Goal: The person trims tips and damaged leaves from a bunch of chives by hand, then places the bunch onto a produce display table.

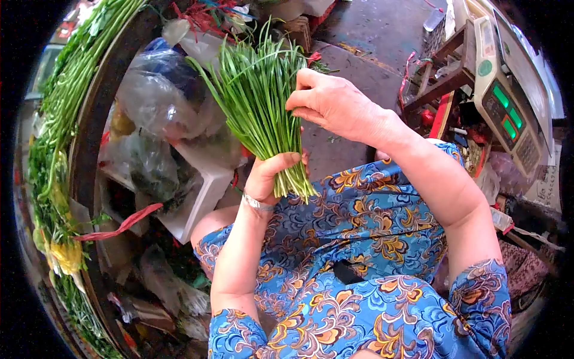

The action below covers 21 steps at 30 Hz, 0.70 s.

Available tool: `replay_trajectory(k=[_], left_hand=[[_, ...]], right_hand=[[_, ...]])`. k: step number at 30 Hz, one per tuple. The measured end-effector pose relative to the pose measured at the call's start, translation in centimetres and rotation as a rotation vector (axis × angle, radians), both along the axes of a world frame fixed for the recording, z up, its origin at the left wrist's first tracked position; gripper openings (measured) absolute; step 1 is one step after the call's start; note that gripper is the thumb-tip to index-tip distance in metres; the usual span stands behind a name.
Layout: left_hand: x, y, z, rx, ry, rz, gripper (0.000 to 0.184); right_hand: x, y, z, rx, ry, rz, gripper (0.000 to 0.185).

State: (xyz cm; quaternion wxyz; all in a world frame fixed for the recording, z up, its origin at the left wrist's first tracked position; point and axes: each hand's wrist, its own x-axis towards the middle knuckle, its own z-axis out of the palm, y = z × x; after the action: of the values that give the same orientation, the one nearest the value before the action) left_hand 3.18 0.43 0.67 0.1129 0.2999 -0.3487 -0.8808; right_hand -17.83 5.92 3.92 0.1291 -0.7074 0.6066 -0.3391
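Note:
My left hand is closed around the lower part of a bunch of garlic chives. The pale cut ends stick out below the thumb, and the green leaves fan upward and to the left. At the right side of the leaves, my right hand has its thumb and fingers drawn together in a pinch against the bunch's edge. Whatever lies between those fingertips is hidden. The bunch is held above my lap, which a blue patterned garment covers.
Long green stalks lie along a curved ledge at the left. Clear plastic bags and a white foam box sit beside my left arm. A digital scale with lit green displays stands at the right, near a wooden stool.

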Motion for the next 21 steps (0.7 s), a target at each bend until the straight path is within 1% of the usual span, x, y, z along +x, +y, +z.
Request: replay_trajectory(k=[2,4,6,8,11,13,18,20,21], left_hand=[[0.0,-0.1,-0.1,-0.021,-0.034,-0.008,0.061],[0.2,-0.2,-0.7,-0.016,-0.024,-0.004,0.059],[0.3,-0.3,-1.4,0.066,0.028,0.014,0.057],[0.4,-0.3,-1.5,0.055,0.007,0.021,0.055],[0.6,-0.3,-1.9,0.086,-0.030,0.038,0.053],[0.6,-0.4,-1.8,0.093,-0.007,0.038,0.052],[0.4,-0.4,-1.0,0.063,0.016,0.012,0.055],[0.4,-0.5,-1.1,0.056,0.032,-0.012,0.057],[0.4,-0.5,-1.0,0.102,0.071,0.000,0.058]], right_hand=[[0.2,0.0,0.2,-0.036,0.023,-0.010,0.009],[0.3,0.0,0.4,-0.023,0.218,0.010,0.008],[0.6,-0.2,0.1,-0.025,0.224,0.015,0.008],[0.8,-0.2,-0.2,-0.027,0.230,0.021,0.008],[1.1,-0.2,-0.4,-0.037,0.166,0.007,0.010],[1.2,-0.2,-0.7,-0.046,0.056,-0.049,0.012],[0.6,-0.5,-0.7,-0.033,0.006,-0.163,0.013],[-0.1,-0.8,-0.7,-0.092,-0.120,-0.194,0.011],[-0.6,-0.7,-0.1,-0.035,-0.154,-0.228,0.012]])
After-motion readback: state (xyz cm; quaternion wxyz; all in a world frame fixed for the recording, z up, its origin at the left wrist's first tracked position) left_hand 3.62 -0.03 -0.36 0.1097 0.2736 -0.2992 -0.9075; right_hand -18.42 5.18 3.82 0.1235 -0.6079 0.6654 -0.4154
